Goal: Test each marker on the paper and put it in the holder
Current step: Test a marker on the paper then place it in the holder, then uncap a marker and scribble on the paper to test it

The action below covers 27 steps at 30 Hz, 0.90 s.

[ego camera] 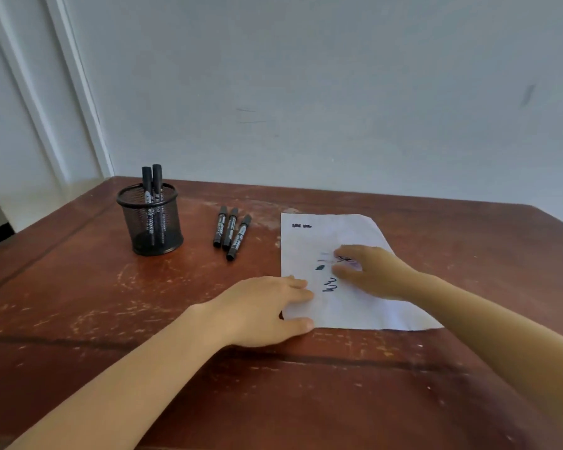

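A white paper [355,306] with several dark scribbles lies on the wooden table [111,303]. My left hand [264,310] presses flat on the paper's left edge, fingers straight. My right hand [371,271] is over the middle of the paper and is blurred. A small dark shape shows between its thumb and forefinger, and I cannot tell whether that is a marker or ink on the paper. Three black markers [229,232] lie side by side on the table, left of the paper. A black mesh holder [152,222] stands further left with two markers [152,183] upright in it.
A pale wall runs along the table's far edge, and a white door frame [46,92] stands at the back left. The table's left edge falls away near the holder. Worn, scratched wood stretches in front of my arms.
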Each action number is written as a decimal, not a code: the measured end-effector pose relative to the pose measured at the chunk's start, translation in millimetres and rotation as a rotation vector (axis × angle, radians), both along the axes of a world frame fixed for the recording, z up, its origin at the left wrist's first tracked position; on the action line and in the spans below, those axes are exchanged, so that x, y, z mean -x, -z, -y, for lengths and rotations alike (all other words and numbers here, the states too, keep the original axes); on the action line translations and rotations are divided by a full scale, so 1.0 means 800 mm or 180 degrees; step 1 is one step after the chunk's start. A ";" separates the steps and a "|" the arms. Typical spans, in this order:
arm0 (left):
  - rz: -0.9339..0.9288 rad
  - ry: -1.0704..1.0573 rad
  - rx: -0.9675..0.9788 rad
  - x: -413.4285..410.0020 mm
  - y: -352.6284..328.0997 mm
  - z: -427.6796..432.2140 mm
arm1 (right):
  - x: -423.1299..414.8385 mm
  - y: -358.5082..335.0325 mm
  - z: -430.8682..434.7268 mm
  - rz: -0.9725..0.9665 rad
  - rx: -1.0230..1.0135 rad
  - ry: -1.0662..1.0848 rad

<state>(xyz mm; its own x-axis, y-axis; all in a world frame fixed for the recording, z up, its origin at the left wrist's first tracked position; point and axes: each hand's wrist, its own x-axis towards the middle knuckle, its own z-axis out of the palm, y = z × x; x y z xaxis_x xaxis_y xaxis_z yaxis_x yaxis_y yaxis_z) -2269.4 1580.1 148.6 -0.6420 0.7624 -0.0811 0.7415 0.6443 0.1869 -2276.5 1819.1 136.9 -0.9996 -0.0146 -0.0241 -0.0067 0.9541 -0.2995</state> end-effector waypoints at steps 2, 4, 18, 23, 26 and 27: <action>-0.0313 0.0066 0.0052 -0.001 0.003 0.002 | -0.005 0.002 0.005 -0.0013 -0.0103 -0.0036; -0.0981 0.0434 0.0051 -0.002 0.006 0.003 | -0.007 0.001 0.009 -0.0009 -0.0173 -0.0036; 0.1538 0.0065 -0.0969 -0.070 -0.015 0.063 | -0.074 -0.023 0.045 0.0001 -0.0266 -0.0824; 0.1466 0.0028 -0.0615 -0.080 -0.017 0.073 | -0.065 -0.029 0.059 0.0174 -0.0282 -0.0933; 0.1268 -0.0161 -0.0915 -0.076 -0.021 0.068 | -0.040 -0.041 0.067 0.0160 -0.0019 -0.0921; 0.1047 -0.0249 -0.1013 -0.069 -0.021 0.066 | -0.028 -0.046 0.072 0.0063 0.0102 -0.0944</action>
